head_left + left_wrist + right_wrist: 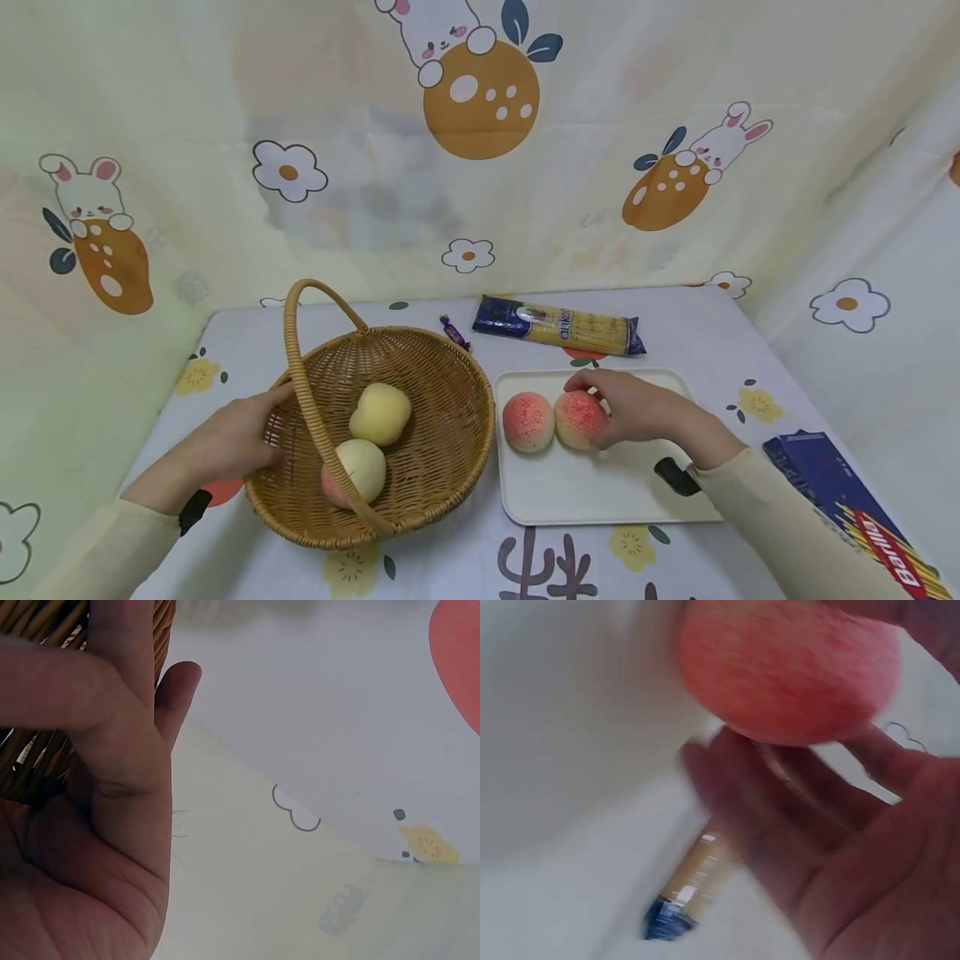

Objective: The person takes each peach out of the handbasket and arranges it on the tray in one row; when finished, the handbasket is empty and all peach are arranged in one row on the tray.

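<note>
A brown wicker basket (442,417) with a tall handle tilts on the table at left. Inside it lie a yellow fruit (381,414) and a pale peach (362,471) with a pink side. My left hand (236,442) grips the basket's left side at the rim; in the left wrist view its fingers bend against the wicker. My right hand (637,404) holds a pink-red peach (577,419) over the cream tray (637,492), thumb and fingers round it. That peach fills the top of the right wrist view. Beside it on the tray sits another pink peach (528,422).
Behind the tray lies a blue-ended pack of spaghetti (570,327). A small purple wrapped candy (454,332) is between it and the basket. At the right edge lies a blue Barilla pasta box (847,500). A patterned curtain (360,233) hangs behind the table.
</note>
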Motion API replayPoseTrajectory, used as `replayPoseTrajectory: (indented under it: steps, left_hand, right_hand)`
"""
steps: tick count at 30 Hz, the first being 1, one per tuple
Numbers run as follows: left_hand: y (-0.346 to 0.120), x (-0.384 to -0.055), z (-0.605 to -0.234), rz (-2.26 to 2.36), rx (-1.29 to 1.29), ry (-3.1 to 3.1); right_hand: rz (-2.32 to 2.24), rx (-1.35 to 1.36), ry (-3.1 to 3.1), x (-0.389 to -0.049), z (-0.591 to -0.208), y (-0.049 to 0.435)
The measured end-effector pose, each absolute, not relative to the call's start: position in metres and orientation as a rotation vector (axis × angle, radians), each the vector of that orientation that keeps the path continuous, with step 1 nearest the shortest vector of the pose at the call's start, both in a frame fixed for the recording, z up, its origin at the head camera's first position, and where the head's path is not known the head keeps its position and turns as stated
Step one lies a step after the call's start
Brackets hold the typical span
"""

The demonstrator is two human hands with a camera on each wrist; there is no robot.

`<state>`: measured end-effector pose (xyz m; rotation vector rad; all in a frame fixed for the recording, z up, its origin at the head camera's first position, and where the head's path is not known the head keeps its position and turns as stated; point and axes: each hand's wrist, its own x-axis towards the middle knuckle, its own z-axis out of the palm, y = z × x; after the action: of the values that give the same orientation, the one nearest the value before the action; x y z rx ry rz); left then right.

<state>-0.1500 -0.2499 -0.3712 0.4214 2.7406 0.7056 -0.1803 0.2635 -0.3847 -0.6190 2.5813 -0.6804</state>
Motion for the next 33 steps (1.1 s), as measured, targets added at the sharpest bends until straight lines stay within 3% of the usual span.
replayPoseTrajectory:
  steps: [5,11,20,33]
  left_hand:
    - [-0.249,-0.15,-0.369,0.704,0.413,2.733]
    - [-0.247,-0.147,-0.368,0.764,0.375,2.695]
    - [-0.243,-0.144,-0.369,0.766,0.341,2.691]
    - [-0.246,-0.145,-0.37,0.72,0.378,2.724]
  right_hand:
    - [-0.762,-0.746,2.705,-0.18,-0.356,0.237]
    - [-0.97,-1.065,2.75,-0.172,-0.331,0.166]
    - [-0.652,-1.192,2.583,-0.171,-0.351,0.095]
    - [-0.262,-1.216,2.563,-0.17,-0.376,0.055]
